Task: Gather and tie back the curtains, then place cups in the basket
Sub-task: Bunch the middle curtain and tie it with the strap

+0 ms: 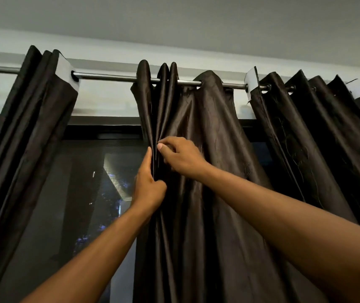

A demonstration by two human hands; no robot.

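Clearly we are in the gathering step: both hands are together on the middle curtain panel (pixel 207 171), which hangs from the curtain rod (pixel 113 77) below the ceiling. Our left hand (pixel 149 186) grips the bunched pleats at the panel's left edge, under the rod, and our right hand (pixel 180 156) pinches the next fold just above it. Another dark panel (pixel 21 138) hangs bunched toward the rod's left end. Next, we judge, more folds must be drawn leftward into the bundle before any tying. No tie, cups or basket show.
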